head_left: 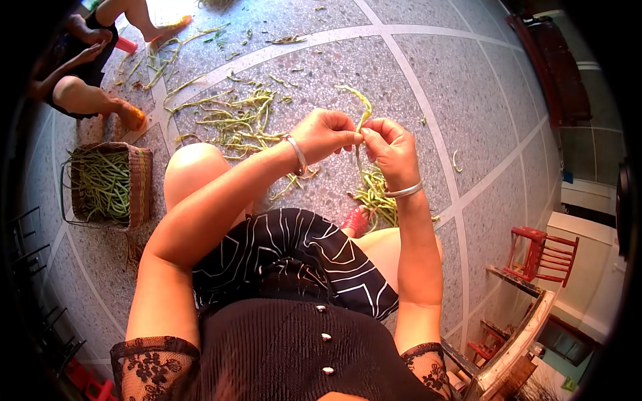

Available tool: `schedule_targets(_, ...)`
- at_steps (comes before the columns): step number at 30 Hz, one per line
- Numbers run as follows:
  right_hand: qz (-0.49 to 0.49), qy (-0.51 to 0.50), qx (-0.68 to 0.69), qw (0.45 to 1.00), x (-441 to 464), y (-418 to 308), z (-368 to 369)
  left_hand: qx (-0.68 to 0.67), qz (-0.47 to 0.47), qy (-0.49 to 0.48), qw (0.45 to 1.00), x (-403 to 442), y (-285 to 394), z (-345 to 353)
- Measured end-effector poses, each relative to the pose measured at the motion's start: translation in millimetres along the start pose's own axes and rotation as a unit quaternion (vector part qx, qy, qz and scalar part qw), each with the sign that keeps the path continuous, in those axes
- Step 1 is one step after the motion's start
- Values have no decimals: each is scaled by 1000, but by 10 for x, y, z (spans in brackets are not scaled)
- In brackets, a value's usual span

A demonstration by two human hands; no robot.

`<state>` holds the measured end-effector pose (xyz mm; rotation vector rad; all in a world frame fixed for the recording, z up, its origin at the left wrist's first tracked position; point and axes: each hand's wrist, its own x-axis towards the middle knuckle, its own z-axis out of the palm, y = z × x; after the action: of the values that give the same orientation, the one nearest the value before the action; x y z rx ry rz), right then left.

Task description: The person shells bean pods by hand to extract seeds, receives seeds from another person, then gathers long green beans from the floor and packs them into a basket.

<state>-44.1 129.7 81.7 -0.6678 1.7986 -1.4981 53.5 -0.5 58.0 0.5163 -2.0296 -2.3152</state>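
A long green bean (365,110) is pinched between my two hands, out in front of my knees. My left hand (326,135) has thumb and fingertips closed on it from the left. From the right, my right hand (391,148) grips the same bean with thumb and forefinger, the hands nearly touching. The bean's yellowish upper end curls above the fingers, and a thin part hangs below. Beneath my right hand lies a pile of beans (376,197) by my foot in a red sandal (356,220). More long beans (244,120) are spread on the floor beyond my left forearm.
A woven basket (140,184) full of beans stands at the left. Another person (87,73) sits at the upper left, hands together. Bean scraps (287,40) dot the speckled tile floor. A red chair (540,255) and a wooden table frame (518,334) stand at the right.
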Motion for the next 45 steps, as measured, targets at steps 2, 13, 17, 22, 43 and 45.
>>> schedule_targets(2,-8,-2,-2,1000,10,31,0,-1,4,0,1000,3,-12,0)
schedule_targets(13,-46,20,-29,998,-2,55,54,-106,-69,-34,991,-2,91,-11)
schedule_targets(17,-27,-7,8,1000,-6,56,56,-102,-45,-28,993,15,49,-19)
schedule_targets(22,-13,-6,29,999,3,60,43,-104,-14,-22,994,26,19,-26)
schedule_targets(43,-44,64,70,995,12,40,70,-78,-46,-30,995,1,19,23)
schedule_targets(45,-29,52,44,997,0,52,53,-42,-18,0,999,3,30,19)
